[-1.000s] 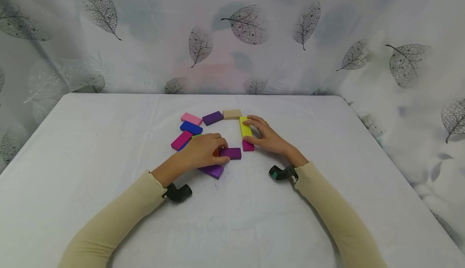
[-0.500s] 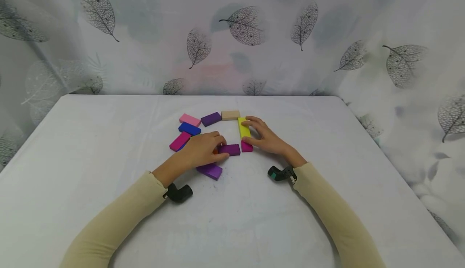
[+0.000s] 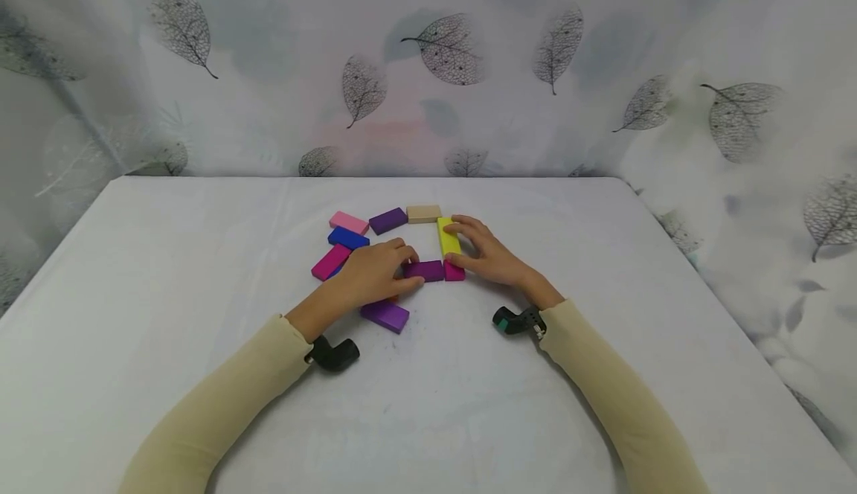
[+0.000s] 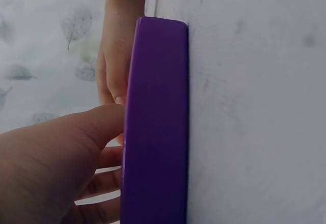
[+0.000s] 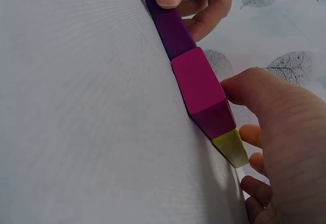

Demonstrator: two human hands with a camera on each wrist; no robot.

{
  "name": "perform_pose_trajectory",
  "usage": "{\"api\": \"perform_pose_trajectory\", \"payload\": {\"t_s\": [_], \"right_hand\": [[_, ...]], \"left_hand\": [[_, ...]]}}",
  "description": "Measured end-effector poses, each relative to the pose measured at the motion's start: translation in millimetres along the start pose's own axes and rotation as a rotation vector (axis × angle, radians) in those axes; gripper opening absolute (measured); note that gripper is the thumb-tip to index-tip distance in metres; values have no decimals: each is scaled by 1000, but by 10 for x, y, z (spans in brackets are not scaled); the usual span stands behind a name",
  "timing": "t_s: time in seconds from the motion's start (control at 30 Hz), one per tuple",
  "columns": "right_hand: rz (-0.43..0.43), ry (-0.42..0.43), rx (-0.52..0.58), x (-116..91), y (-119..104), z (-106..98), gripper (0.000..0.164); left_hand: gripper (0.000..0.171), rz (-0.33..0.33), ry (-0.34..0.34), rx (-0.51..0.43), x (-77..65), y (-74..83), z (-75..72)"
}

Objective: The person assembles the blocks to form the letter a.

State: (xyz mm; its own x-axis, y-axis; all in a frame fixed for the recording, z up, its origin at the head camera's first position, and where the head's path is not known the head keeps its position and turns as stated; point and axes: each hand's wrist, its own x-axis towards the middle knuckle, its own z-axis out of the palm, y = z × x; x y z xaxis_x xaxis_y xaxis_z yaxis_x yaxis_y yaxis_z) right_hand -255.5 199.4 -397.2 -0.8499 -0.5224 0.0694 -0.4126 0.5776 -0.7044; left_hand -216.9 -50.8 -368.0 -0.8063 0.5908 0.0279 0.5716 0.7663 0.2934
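Observation:
My left hand [image 3: 375, 274] pinches a dark purple block [image 3: 425, 271] between thumb and fingers. The right end of that block meets a magenta block [image 3: 454, 271]. My right hand [image 3: 492, 256] holds a yellow block [image 3: 448, 236], index finger near its far end and thumb by the joint with the magenta one. In the right wrist view, the left thumb lies on the dark purple block [image 5: 173, 28], and the right thumb touches the magenta block's edge [image 5: 201, 86]. A purple block [image 4: 158, 117] fills the middle of the left wrist view, partly hiding the left fingers.
Wooden blocks form a loose ring on the white tabletop [image 3: 435, 405]: tan [image 3: 423, 214], dark violet [image 3: 388, 220], pink [image 3: 349, 222], blue [image 3: 349, 238] and magenta [image 3: 331, 262]. A lighter purple block [image 3: 386, 316] lies nearest me. Orange shows under the left hand.
The left hand has slid the dark purple block away from me and slightly right, closing its gap with the magenta block. The right hand stays almost still.

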Motion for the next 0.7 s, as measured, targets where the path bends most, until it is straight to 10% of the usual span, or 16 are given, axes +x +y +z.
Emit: {"api": "perform_pose_trajectory", "payload": {"t_s": [0.7], "right_hand": [[11,-1,6,16,-6,14,59]], "left_hand": [[42,2,28,23,11,-4,26]]}}
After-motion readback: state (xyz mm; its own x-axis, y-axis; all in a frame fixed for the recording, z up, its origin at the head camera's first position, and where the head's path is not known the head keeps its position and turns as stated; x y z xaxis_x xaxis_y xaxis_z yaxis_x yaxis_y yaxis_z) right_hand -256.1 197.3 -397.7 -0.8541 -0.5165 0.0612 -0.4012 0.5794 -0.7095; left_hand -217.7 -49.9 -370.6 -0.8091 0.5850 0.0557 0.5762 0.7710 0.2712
